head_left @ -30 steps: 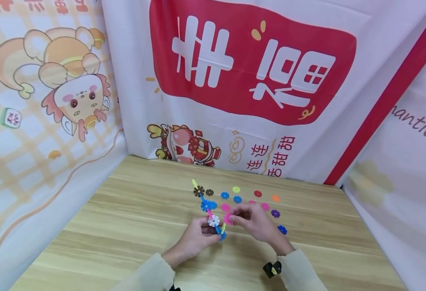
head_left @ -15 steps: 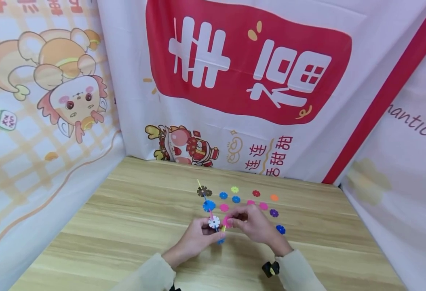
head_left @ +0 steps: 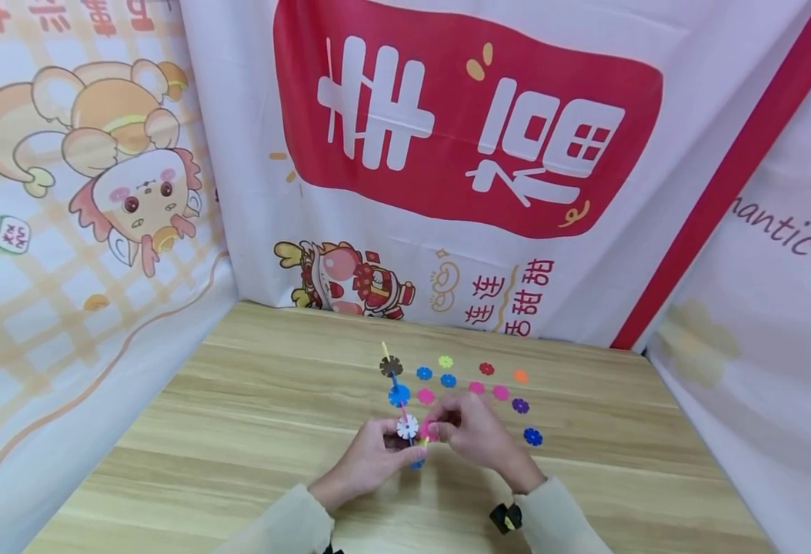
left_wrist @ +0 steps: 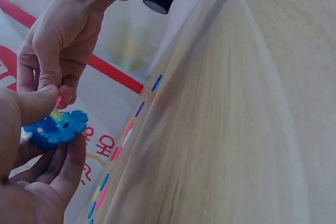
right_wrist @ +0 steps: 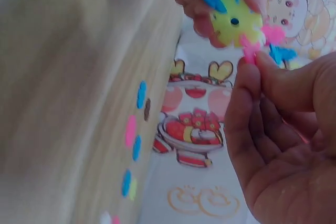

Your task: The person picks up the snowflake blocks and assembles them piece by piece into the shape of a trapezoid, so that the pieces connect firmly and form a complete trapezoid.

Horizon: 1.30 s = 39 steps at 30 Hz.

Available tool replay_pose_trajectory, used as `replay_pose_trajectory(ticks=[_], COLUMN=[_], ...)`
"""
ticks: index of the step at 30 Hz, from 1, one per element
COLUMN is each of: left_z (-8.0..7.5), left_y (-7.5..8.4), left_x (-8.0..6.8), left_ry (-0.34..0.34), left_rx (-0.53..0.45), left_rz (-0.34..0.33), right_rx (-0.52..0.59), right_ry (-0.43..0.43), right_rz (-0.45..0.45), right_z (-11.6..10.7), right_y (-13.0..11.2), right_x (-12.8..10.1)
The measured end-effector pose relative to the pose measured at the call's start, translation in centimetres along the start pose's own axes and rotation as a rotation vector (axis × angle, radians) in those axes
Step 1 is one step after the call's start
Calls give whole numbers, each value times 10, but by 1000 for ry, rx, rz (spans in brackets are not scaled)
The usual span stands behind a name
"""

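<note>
My left hand (head_left: pixel 371 462) holds a chain of notched plastic snowflake discs. The chain runs away from me through a white disc (head_left: pixel 408 427), a blue disc (head_left: pixel 398 395) and a brown disc (head_left: pixel 391 366) to a yellow one at the far tip. Between thumb and fingers, my right hand (head_left: pixel 478 435) pinches a pink disc (right_wrist: pixel 251 51). In the right wrist view this disc meets the edge of a yellow disc (right_wrist: pixel 226 29) at the chain's near end. Close to the left fingers, another blue disc (left_wrist: pixel 73 124) shows in the left wrist view.
Loose discs lie on the wooden table (head_left: pixel 239 415) beyond and right of the hands, among them a red disc (head_left: pixel 486 369), an orange disc (head_left: pixel 521 375), a purple disc (head_left: pixel 520 405) and a dark blue disc (head_left: pixel 533 437). Printed cloth (head_left: pixel 253 154) hangs behind the table.
The chain's far end has swung slightly right. My right hand has brought the pink disc a little left and down, closer to the left hand. The head view has shifted slightly.
</note>
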<state>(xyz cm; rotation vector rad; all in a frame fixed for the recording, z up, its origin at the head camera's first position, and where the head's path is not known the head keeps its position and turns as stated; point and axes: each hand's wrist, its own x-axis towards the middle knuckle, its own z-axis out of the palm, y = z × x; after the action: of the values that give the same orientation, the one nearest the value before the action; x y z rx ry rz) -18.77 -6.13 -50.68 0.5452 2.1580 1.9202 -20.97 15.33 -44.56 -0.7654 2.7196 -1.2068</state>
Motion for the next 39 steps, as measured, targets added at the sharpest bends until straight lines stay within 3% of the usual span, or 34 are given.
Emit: replay_pose_trajectory(ticks=[6, 10, 14, 19, 25, 30, 34, 39], left_z=[-2, -1, 3, 4, 0, -2, -4, -4], left_y=[-6, -6, -2, 1, 0, 0, 0, -2], left_x=[-2, -2, 0, -1, 0, -1, -3, -3], left_ry=[4, 58, 120, 148, 180, 221, 242, 232], left_rx=[-45, -91, -213, -395, -448, -438, -422, -457], left_rz=[-12, -37, -96, -163, -201, -199, -201, -200], right_rx=[14, 37, 57, 72, 60, -25, -114, -207], right_ry=[13, 12, -8, -62, -143, -191, -140, -75], right_rz=[-15, -46, -64, -101, -139, -71, 27, 78], right_z=[7, 6, 4, 3, -4, -19, -24, -10], right_y=[0, 1, 0, -1, 7, 24, 36, 52], right_x=[-2, -2, -1, 2, 7, 19, 41, 70])
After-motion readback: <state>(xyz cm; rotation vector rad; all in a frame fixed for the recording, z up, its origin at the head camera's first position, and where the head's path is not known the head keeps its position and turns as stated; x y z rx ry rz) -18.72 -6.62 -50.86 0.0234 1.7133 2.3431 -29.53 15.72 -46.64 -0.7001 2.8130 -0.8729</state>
